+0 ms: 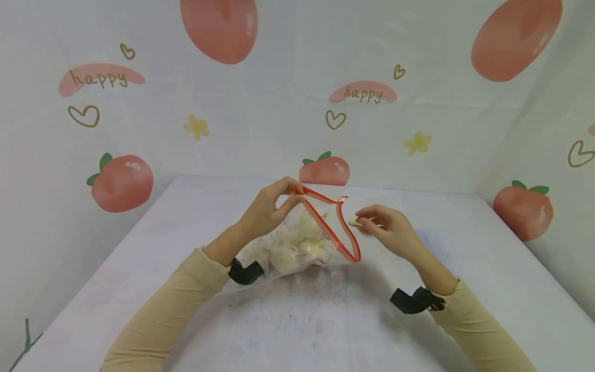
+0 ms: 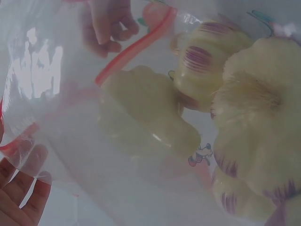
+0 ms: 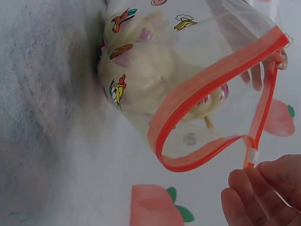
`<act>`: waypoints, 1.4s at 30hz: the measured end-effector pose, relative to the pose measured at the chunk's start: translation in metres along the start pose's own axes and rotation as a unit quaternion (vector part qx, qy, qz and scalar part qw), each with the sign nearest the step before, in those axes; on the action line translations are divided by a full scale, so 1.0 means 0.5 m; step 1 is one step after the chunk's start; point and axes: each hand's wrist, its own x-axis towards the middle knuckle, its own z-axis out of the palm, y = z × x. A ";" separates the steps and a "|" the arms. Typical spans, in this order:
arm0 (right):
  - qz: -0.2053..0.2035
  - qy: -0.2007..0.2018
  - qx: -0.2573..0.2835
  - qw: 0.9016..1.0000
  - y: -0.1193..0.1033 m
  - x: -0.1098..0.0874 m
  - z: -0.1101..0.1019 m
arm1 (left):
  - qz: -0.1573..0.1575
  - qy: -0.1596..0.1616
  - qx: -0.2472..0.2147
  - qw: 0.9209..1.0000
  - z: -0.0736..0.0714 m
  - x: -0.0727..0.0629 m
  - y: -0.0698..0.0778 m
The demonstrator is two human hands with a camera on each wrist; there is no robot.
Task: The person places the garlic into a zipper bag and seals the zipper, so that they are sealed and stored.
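Observation:
A clear zip bag (image 1: pixel 344 249) with a red zip rim lies tilted over the table, its mouth gaping to the right. Inside are several garlic bulbs (image 2: pixel 263 127) with purple streaks. My left hand (image 1: pixel 274 206) pinches the rim at its upper left end. To the right of the mouth, my right hand (image 1: pixel 388 230) has thumb and fingertips drawn together on a small pale piece (image 1: pixel 354 222); I cannot tell its kind. In the right wrist view, the fingertips (image 3: pixel 244 176) are close by the whitish zip slider (image 3: pixel 252 156).
A pale, smudged tabletop (image 1: pixel 297 330) spreads under the bag. Behind it hangs a white backdrop (image 1: pixel 279 103) printed with red fruit, hearts and "happy". Black straps (image 1: pixel 411 301) sit at both wrists, below beige sleeves (image 1: pixel 483 325).

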 end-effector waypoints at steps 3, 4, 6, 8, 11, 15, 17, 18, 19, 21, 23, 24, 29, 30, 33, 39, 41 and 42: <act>0.002 0.002 0.000 1.000 0.004 0.000 -0.002 | -0.002 0.000 0.000 1.000 0.000 0.000 0.000; 0.001 0.004 -0.003 1.000 0.005 0.000 -0.003 | -0.002 0.000 0.000 1.000 0.001 0.000 0.000; 0.000 0.005 -0.006 1.000 0.008 0.000 -0.004 | -0.002 0.000 0.000 1.000 0.001 0.000 -0.001; 0.001 0.007 -0.016 1.000 0.010 0.000 -0.006 | -0.002 0.000 0.000 1.000 0.001 0.000 -0.001; 0.009 0.009 -0.028 1.000 0.013 0.001 -0.009 | -0.002 0.000 0.001 1.000 0.001 0.000 -0.001; 0.024 0.011 -0.038 0.999 0.020 0.001 -0.013 | -0.002 0.001 0.001 1.000 0.001 -0.001 -0.001; 0.027 0.014 -0.040 0.999 0.026 0.001 -0.015 | -0.002 0.001 0.000 1.000 0.001 -0.001 -0.002; 0.028 0.016 -0.037 0.999 0.030 0.001 -0.016 | -0.003 0.001 0.000 1.000 0.001 -0.001 -0.002; 0.029 0.018 -0.036 0.999 0.033 0.001 -0.017 | -0.004 0.001 0.000 1.000 0.001 -0.001 -0.002; 0.034 0.019 -0.031 0.999 0.038 0.001 -0.019 | -0.006 0.000 -0.001 1.000 0.001 -0.002 -0.002; 0.038 0.021 -0.027 0.999 0.043 0.001 -0.021 | -0.008 0.000 0.000 1.000 0.000 -0.002 -0.002; 0.040 0.022 -0.028 0.999 0.045 0.001 -0.022 | -0.008 0.000 -0.001 1.000 0.000 -0.002 -0.002; 0.049 0.026 -0.051 0.997 0.058 0.002 -0.029 | -0.008 0.001 -0.007 1.000 -0.002 -0.003 -0.001; 0.052 0.026 -0.058 0.997 0.061 0.002 -0.031 | -0.007 0.000 -0.008 1.000 -0.002 -0.003 -0.001; 0.063 0.026 -0.073 0.995 0.071 0.002 -0.036 | -0.007 0.001 -0.009 1.000 -0.002 -0.003 -0.001; 0.092 0.029 -0.094 0.991 0.095 0.003 -0.044 | -0.008 0.000 -0.011 1.000 -0.001 -0.004 -0.002; 0.098 0.034 -0.098 0.990 0.102 0.003 -0.046 | -0.007 0.000 -0.013 1.000 -0.001 -0.005 -0.003; 0.101 0.039 -0.101 0.989 0.105 0.003 -0.047 | -0.006 0.000 -0.013 1.000 -0.001 -0.005 -0.004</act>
